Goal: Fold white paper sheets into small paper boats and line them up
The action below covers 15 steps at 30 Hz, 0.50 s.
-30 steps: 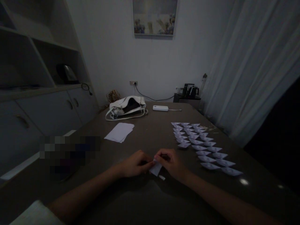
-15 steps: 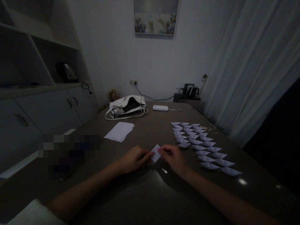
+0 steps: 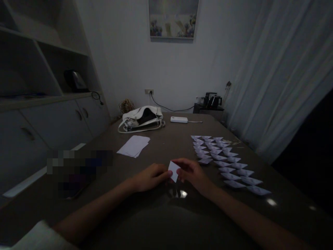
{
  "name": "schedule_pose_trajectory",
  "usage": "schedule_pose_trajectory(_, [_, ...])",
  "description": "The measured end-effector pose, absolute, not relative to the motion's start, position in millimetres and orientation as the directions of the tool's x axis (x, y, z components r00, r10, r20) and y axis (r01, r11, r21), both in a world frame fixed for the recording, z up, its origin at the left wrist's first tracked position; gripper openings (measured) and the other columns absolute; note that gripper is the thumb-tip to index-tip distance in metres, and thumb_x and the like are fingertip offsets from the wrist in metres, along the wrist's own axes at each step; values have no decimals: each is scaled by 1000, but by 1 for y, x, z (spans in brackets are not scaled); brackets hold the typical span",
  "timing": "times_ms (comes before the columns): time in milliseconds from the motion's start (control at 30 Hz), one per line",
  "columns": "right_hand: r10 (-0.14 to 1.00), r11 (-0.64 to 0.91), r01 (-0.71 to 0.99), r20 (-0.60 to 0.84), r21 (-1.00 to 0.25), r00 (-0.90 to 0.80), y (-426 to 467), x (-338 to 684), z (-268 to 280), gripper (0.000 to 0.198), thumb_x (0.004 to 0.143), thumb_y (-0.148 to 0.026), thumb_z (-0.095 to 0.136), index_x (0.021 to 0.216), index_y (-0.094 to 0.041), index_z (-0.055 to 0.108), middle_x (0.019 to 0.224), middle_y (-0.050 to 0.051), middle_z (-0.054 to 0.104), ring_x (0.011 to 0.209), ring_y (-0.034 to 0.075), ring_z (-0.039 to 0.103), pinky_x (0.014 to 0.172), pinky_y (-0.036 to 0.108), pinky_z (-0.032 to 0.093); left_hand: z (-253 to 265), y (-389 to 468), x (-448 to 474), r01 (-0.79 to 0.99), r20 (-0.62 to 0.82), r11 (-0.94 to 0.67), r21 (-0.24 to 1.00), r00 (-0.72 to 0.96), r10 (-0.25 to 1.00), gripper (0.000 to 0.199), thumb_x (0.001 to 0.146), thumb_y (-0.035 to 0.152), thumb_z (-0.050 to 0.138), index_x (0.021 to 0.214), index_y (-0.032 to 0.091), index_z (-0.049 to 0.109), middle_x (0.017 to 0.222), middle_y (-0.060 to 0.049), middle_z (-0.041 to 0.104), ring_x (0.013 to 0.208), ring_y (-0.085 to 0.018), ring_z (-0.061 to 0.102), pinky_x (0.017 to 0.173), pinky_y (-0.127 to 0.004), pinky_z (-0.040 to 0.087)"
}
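Between my two hands is a small folded piece of white paper, shaped like a diamond and tilted up above the dark table. My left hand pinches its left corner, thumb in front. From the right, my right hand grips the opposite edge, with the thumb on the near face and the fingers behind. To the right stand several folded paper boats in slanting rows. A small stack of white paper sheets lies to the left beyond my left hand.
A white handbag sits at the table's far left, and a white device with a short cable lies at the far middle. A blurred-out patch covers things at the left edge. Past the table, a black kettle stands on a low stand.
The folded paper has turned slightly and stands more upright. My right hand's fingers have moved behind it, and its thumb has slid lower. My left hand keeps its pinch.
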State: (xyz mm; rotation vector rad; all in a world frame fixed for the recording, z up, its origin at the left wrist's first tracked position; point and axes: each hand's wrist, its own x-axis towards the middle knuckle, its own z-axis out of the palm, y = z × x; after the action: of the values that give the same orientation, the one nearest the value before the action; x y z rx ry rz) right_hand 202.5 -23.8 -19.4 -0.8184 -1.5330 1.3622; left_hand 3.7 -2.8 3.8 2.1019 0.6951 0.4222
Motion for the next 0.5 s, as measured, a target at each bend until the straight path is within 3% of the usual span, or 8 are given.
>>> schedule_pose_trajectory(133, [897,207,-6,192,-978,-398,-25,203,-21,49,70,-45,70,112,-21,59,89,4,60,66,11,55,51,19,43,6,-9,7,276,184,-689,670,838,514,36,94,40,36,98,15,62,101,-8,64,92,-17,58,85,-27,41])
schedule_pose_trajectory(267, [863,272,29,231,-962,-449,-28,200,-22,54,68,-45,72,116,-24,57,87,3,60,72,12,56,60,22,45,2,-9,8,256,210,-769,586,868,449,33,84,44,54,99,15,61,101,-8,64,94,-20,58,87,-30,41])
schedule_pose_trajectory(367, [846,301,26,255,-953,-468,-30,199,-21,51,68,-44,73,111,-22,60,85,2,61,73,13,57,64,23,46,2,-10,9,243,201,-767,595,878,434,34,84,45,54,98,15,62,96,-8,64,93,-20,58,85,-30,42])
schedule_pose_trajectory(500, [870,277,49,229,-960,-436,-30,201,-18,45,77,-46,63,112,-19,61,85,4,62,68,12,56,55,21,44,7,-11,7,209,212,-730,650,873,439,31,89,40,47,100,15,62,101,-7,64,95,-18,57,85,-27,42])
